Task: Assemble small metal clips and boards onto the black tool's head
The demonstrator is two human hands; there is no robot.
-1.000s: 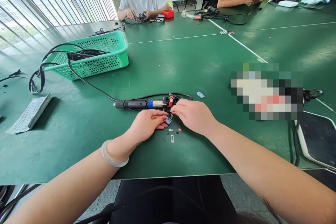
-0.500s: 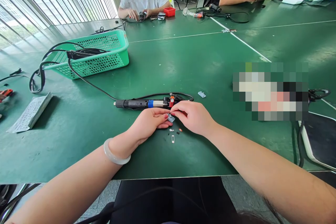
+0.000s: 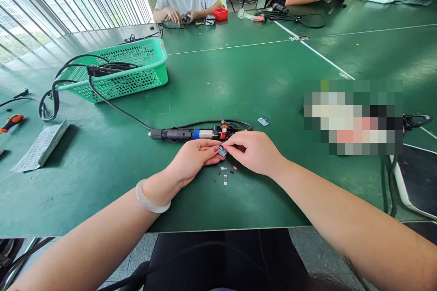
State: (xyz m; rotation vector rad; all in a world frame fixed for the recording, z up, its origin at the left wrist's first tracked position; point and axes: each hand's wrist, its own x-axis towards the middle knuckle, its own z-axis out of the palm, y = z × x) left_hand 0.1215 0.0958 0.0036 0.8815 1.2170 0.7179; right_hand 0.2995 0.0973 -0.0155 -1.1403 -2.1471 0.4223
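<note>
Grey-blue flat little plate (image 3: pixel 222 151), mid-frame: left hand (image 3: pixel 191 157) pinches it, right hand's (image 3: pixel 256 152) hold I can't tell; steady support, light fingertips!

Green basket (image 3: pixel 136 83), red tray (image 3: pixel 221 14), seated person (image 3: pixel 186 2)

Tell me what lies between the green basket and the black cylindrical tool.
The head view shows a black cable slanting across green tabletop between the basket and the tool.

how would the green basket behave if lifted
The basket has thin, perforated walls, so it is probably light and slightly bendy. The cables over its rim would likely drag, and the one reaching the black tool might tug it.
</note>
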